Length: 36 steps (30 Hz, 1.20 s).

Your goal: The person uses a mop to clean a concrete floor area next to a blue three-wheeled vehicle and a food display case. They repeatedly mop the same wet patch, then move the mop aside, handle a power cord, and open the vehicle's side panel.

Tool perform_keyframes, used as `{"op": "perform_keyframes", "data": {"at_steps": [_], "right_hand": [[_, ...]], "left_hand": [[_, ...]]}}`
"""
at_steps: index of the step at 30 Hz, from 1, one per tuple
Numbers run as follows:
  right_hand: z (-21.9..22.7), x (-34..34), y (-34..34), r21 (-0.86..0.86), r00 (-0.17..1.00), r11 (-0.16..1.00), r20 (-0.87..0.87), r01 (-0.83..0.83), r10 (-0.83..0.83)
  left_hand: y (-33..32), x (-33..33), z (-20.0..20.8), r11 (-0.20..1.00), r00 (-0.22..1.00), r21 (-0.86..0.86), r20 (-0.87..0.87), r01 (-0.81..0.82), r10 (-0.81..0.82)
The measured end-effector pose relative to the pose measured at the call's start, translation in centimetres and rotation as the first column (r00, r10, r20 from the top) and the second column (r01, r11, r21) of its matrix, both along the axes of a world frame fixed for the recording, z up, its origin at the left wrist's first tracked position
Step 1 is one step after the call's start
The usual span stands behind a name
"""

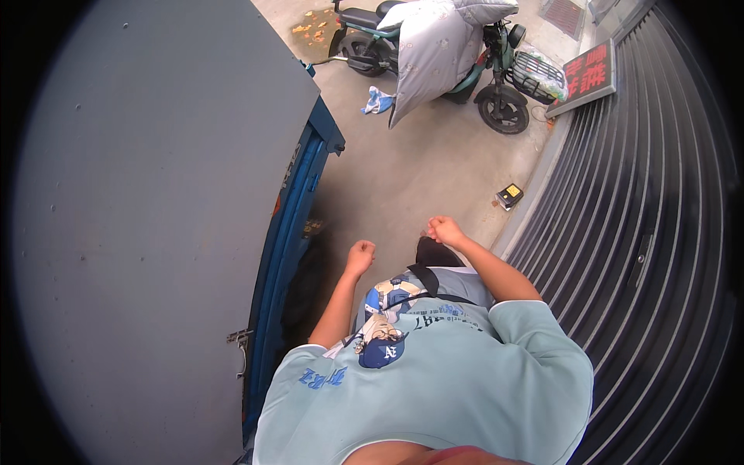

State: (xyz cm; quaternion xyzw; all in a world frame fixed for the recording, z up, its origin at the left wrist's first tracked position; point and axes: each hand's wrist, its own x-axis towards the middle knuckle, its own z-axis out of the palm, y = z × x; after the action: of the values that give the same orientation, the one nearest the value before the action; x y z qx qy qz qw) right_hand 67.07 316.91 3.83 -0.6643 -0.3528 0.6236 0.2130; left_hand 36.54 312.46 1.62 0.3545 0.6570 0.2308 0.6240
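Note:
My left hand (pixel 360 256) hangs in front of my body with its fingers curled in, and nothing shows in it. It is nearest to the blue side frame (pixel 298 178) of a large grey box-bodied vehicle (pixel 155 217), but apart from it. My right hand (pixel 444 231) is held a little farther forward, its fingers also curled closed with nothing visible in them. Just below that hand a dark shoe (pixel 435 253) shows on the concrete. Neither hand touches anything that I can make out.
A ribbed dark roller shutter (pixel 628 232) runs along the right. Ahead stands an electric scooter (pixel 504 108) with a grey padded cover (pixel 438 58) and a front basket (pixel 539 76). A sign board (pixel 587 76) leans by the wall. A small black-and-yellow box (pixel 510 195) lies on the ground.

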Motion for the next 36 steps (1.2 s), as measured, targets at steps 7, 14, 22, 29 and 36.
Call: {"op": "perform_keyframes", "data": {"at_steps": [7,14,22,29,36], "right_hand": [[3.6,9.0,13.8,-0.024,0.998,0.998,-0.001,0.055,-0.055],[6.7,8.4,34.5,0.430,0.796,0.766,0.582,-0.477,0.169],[11.7,7.6,56.7,0.532,0.793,0.665,0.589,-0.524,0.154],[7.1,7.4,74.5,0.483,0.699,0.511,0.565,-0.711,0.438],[2.4,8.8,87.6,-0.123,0.529,0.599,0.355,-0.791,0.771]], "left_hand": [[19.6,8.7,0.3,0.958,0.959,0.115,-0.144,0.262,-0.245],[42.5,13.3,3.6,0.901,0.894,0.211,-0.334,0.379,-0.298],[61.4,21.0,11.4,0.832,0.927,0.435,-0.297,0.345,-0.229],[75.6,19.2,6.1,0.939,0.878,0.334,-0.469,0.078,0.094],[77.3,6.9,-2.1,0.934,0.770,0.080,-0.543,-0.347,0.333]]}}
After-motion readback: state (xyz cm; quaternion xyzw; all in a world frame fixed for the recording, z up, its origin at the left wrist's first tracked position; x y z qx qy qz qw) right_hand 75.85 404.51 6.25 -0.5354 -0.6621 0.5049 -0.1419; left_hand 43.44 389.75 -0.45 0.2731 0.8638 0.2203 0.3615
